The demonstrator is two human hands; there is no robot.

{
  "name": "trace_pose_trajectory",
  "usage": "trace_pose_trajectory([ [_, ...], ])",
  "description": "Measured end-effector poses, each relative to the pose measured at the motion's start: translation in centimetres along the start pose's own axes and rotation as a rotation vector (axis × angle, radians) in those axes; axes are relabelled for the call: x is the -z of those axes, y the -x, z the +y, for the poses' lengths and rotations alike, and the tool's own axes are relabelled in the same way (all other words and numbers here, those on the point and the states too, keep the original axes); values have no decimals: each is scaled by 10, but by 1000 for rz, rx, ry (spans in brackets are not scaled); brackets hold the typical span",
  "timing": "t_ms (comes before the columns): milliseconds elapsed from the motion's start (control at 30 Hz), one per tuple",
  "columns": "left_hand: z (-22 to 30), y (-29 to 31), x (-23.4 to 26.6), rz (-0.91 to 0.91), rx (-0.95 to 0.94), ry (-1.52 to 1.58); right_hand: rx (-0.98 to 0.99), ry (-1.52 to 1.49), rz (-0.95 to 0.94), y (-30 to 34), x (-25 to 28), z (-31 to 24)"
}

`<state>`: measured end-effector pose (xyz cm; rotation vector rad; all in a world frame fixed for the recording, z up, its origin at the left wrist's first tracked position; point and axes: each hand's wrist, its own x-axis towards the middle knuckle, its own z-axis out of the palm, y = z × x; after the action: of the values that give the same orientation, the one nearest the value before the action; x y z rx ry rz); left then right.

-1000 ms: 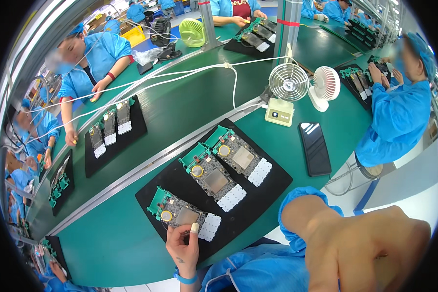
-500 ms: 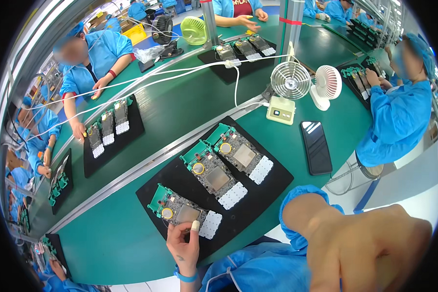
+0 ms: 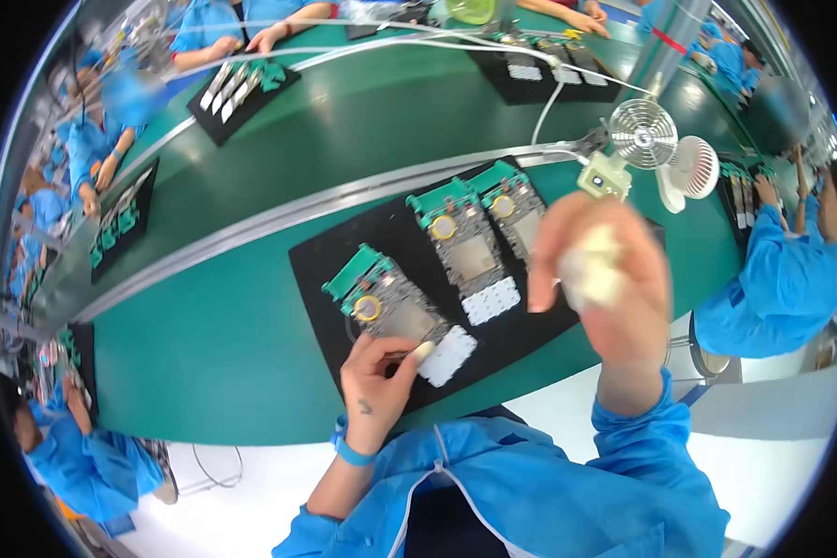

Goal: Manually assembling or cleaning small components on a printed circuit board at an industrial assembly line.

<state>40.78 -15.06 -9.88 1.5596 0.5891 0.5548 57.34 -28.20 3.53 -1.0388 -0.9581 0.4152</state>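
Note:
My left hand (image 3: 378, 379) pinches the near edge of a circuit board (image 3: 402, 316), its thumb capped by a pale finger cot. The board lies at an angle on a black mat (image 3: 330, 249) and has a green clip-like part at its far end, a round yellow-rimmed cell and a white pad at the near end. To its right lie two similar boards, the middle board (image 3: 471, 259) and the right-hand board (image 3: 514, 206), partly covered by my right hand. Raised above the mat's right side, my right hand (image 3: 614, 279) is smeared by motion, with pale finger cots showing.
A small metal-grilled fan (image 3: 644, 135) on a pale base and a white fan (image 3: 690, 175) stand at the far right. A metal rail (image 3: 279, 223) separates my green table from a green belt carrying other boards on mats. White cables cross above. Co-workers in blue sit around.
The view has shifted, bringing my lap into sight. My right hand has moved from close at the lower right to above the mat's right side. My left hand stays on the same circuit board.

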Motion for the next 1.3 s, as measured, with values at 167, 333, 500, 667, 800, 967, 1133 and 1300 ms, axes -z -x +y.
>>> trace_pose_trajectory([
  [167, 3, 5, -10, 14, -64, -109, -426, 584, -116, 51, -6, 73],
  [333, 8, 8, -12, 95, -156, -270, -351, 958, -183, 89, -25, 102],
  [500, 6, 13, -14, 123, -175, -301, -287, 1020, -164, 95, -25, 110],
  [667, 1, 10, -14, 122, -194, -325, -162, 1055, -155, 93, -25, 113],
  [800, -5, 8, -14, 145, -273, -351, -161, 1064, -159, 91, -27, 115],
  [967, -2, 7, -15, 160, -247, -339, -144, 1209, -287, 89, -29, 113],
  [1133, 2, 5, 5, 224, 6, -3, -202, 908, -107, 87, -15, 115],
  [1300, 12, -37, 52, 58, -472, -700, -151, 675, -104, 66, -14, 111],
])
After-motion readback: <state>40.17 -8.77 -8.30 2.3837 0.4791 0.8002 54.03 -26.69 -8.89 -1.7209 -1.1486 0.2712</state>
